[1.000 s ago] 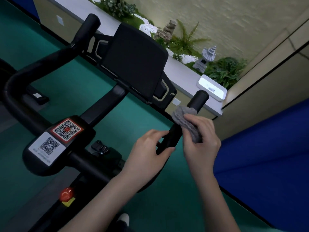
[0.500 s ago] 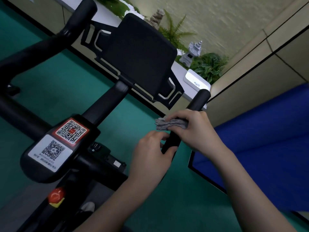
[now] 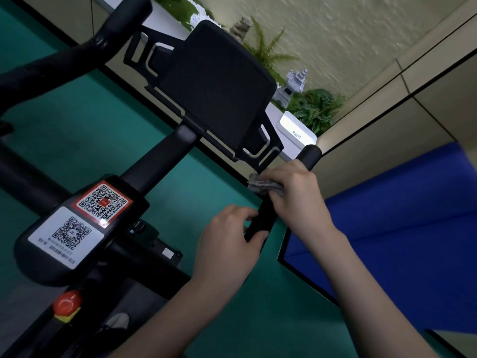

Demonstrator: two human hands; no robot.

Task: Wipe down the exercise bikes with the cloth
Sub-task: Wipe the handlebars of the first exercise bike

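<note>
The right hand (image 3: 296, 200) is clutching the grey cloth (image 3: 263, 186) around the bike's right handlebar grip (image 3: 308, 155), while the left hand (image 3: 229, 244) is gripping the bar below. Wrapping fully and twisting would likely be cleaning best.

Black bike, grey cloth, teal floor

The exercise bike (image 3: 165, 156) is showing black all over: handlebars, stem and the screen panel (image 3: 216, 91), whose bracket is carrying pale silver outlines. The cloth (image 3: 260, 186) is showing mottled grey. Two labels are sitting on the black housing: a red-bordered QR sticker (image 3: 103, 201) with a red centre, and a white QR sticker (image 3: 65, 235) patterned in black squares above small dark print. The knob (image 3: 67, 303) is glowing red-orange over a yellow base. The floor (image 3: 85, 140) is showing teal green, the mat (image 3: 402, 228) deep blue with a black edge, the wall (image 3: 361, 34) a rough cream-yellow, the ferns (image 3: 316, 109) green, and the pagoda ornament (image 3: 293, 85) stone grey.
</note>
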